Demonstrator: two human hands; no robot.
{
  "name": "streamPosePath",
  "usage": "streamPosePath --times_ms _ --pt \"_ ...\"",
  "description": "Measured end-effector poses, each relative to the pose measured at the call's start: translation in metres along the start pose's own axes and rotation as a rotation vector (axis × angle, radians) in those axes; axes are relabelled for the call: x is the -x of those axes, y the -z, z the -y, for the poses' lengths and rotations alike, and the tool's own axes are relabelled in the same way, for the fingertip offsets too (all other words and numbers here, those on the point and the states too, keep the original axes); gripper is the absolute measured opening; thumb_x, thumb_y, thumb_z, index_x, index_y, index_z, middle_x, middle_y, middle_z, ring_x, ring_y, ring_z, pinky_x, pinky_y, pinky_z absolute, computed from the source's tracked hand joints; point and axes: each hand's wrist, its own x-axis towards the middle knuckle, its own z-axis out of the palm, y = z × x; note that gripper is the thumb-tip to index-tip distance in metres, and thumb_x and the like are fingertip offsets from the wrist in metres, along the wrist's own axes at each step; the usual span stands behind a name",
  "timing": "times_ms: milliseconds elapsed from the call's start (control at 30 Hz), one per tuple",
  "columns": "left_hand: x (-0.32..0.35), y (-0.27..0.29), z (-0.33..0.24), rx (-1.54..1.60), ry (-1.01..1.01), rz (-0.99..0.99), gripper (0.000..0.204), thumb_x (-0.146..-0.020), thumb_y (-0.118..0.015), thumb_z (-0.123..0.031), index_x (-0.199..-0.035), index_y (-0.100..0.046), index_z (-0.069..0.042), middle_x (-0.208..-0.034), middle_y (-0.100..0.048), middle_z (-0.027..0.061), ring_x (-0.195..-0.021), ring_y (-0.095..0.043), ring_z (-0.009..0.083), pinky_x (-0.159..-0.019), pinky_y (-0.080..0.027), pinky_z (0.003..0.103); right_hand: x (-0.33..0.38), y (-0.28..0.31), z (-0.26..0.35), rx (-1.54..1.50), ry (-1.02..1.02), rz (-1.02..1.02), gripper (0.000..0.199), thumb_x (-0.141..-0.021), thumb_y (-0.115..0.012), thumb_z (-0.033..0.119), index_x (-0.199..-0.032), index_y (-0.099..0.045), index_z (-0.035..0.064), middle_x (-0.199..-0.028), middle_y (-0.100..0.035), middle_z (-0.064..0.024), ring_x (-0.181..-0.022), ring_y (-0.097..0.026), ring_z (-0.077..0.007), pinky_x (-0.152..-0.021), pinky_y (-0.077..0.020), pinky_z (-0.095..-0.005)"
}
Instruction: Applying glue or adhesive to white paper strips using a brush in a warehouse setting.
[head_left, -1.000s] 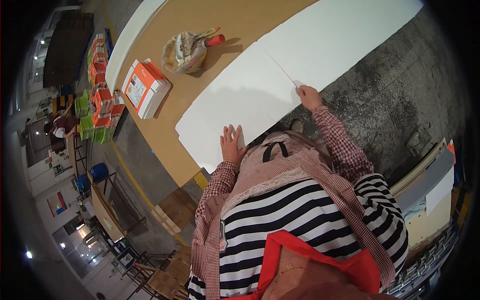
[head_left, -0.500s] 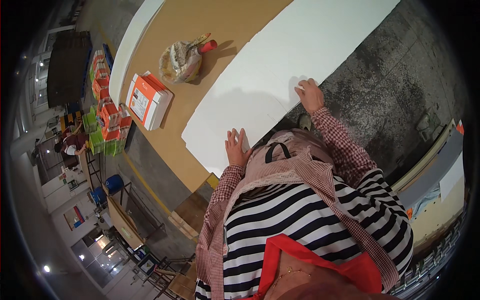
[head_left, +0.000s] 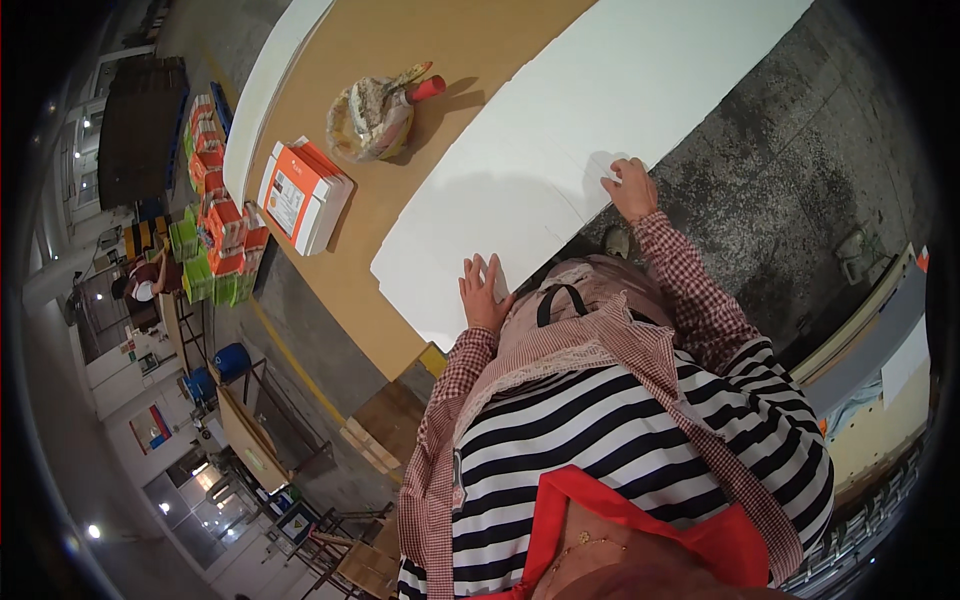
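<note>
Hands (head_left: 484, 293) flat, broad white foam sheet (head_left: 560, 170)

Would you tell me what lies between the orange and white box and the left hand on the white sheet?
In the head view, only bare brown board and the white sheet's own surface lie between the orange and white box and the left hand.

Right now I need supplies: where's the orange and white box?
Head view, left side: orange and white box lies on the brown table, below the bundled bag.
</note>
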Motion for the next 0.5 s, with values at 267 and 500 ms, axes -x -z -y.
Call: streamPosePath --times_ms 267,500 --pt "0.002 -0.002 0.003 -0.004 0.007 0.012 0.095 -0.063 -0.080 -0.022 -0.143 -0.029 -0.025 -0.148 -0.023 0.0149 -0.138 -0.017 0.0358 -0.107 -0.022 0.057 -0.029 0.013 -0.014 -0.205 -0.005 0.269 0.028 -0.084 -0.061 0.029 -0.082 -0.061 0.0010 -0.077 -0.063 -0.0157 -0.077 -0.062 -0.0307 -0.068 -0.0485 -0.0414" --pt "0.003 -0.002 0.007 -0.015 -0.002 0.022 0.095 -0.064 -0.079 -0.025 -0.144 -0.027 -0.024 -0.148 -0.021 0.0148 -0.139 -0.015 0.0353 -0.108 -0.020 0.056 -0.022 -0.011 -0.010 0.158 0.158 0.116 0.030 -0.089 -0.050 0.031 -0.081 -0.061 0.0034 -0.079 -0.061 -0.0198 -0.077 -0.059 -0.0397 -0.067 -0.0457 -0.0478"
